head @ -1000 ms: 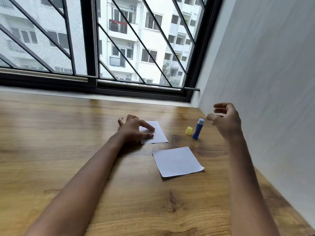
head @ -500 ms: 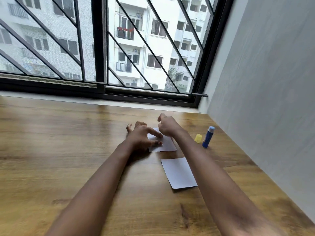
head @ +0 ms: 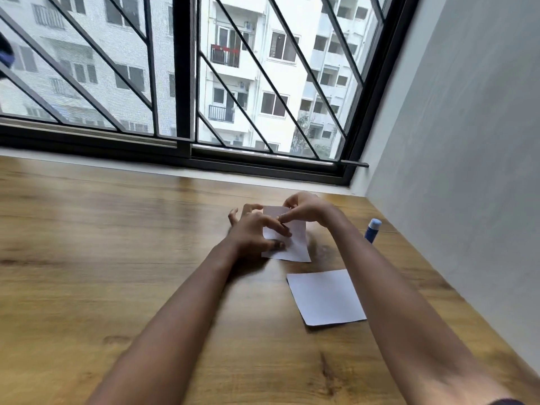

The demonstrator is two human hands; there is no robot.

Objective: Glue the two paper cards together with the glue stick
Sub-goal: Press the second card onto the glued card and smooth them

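Head view: far card point(head: 295, 244) between both hands point(head: 280, 226).

Both hands close together, left point(head: 257, 229) pressing down, right point(head: 306, 209) pinching.

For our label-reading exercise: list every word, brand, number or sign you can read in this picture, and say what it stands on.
None can be read.
Far card, held by the left hand and right hand: blank on the side shown.
Near card: blank.
Glue stick: blue body, any label too small and blurred to read.
Buildings outside the window: no legible signs.
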